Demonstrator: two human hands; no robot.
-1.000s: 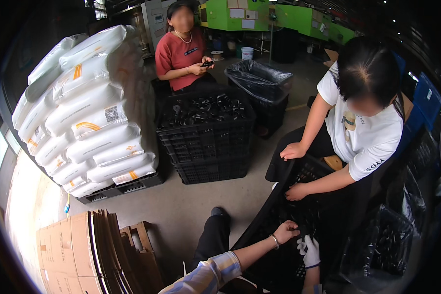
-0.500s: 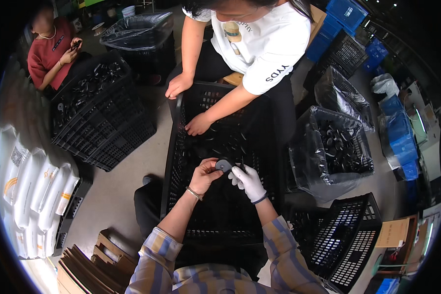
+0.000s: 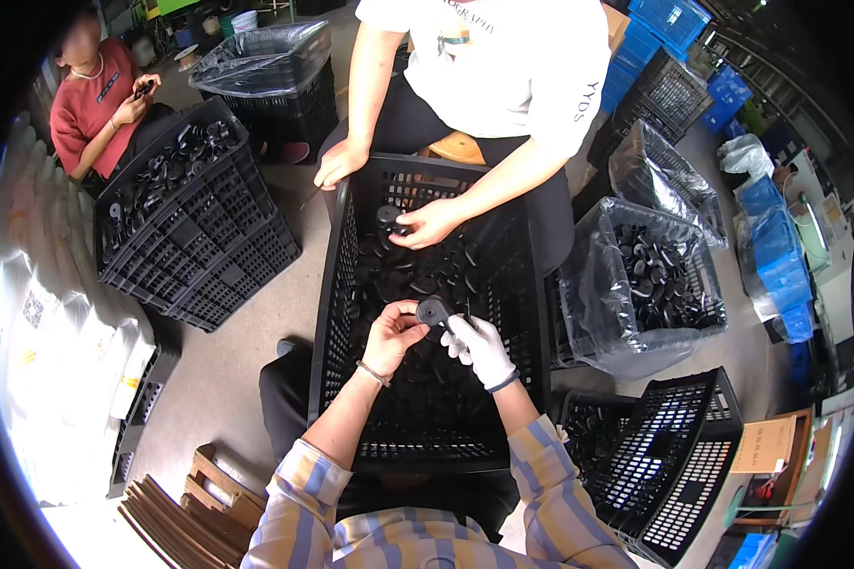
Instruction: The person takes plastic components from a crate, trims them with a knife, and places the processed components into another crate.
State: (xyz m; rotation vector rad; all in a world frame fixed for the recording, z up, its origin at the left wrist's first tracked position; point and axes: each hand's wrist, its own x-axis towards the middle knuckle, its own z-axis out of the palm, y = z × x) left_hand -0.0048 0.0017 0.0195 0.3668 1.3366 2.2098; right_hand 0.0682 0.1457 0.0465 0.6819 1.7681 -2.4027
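Observation:
My bare left hand point(image 3: 393, 334) and my white-gloved right hand point(image 3: 479, 347) hold one round black plastic part point(image 3: 434, 311) between them, over a black slatted crate point(image 3: 343, 313) that has several similar black parts in its bottom. A person in a white shirt across the crate holds another black part point(image 3: 390, 219) in one hand point(image 3: 431, 224) and rests the other hand point(image 3: 338, 163) on the crate's rim.
Left stands a stack of black crates point(image 3: 192, 228) filled with black parts, with a seated person in red point(image 3: 95, 95) behind. Right is a plastic-lined crate point(image 3: 657, 275) of parts and empty black crates point(image 3: 672, 455). White sacks point(image 3: 47, 360) and cardboard point(image 3: 185, 512) lie lower left.
The view has swung from the room down onto the crate. My hands have kept the black part between them and now appear nearer the middle of the view.

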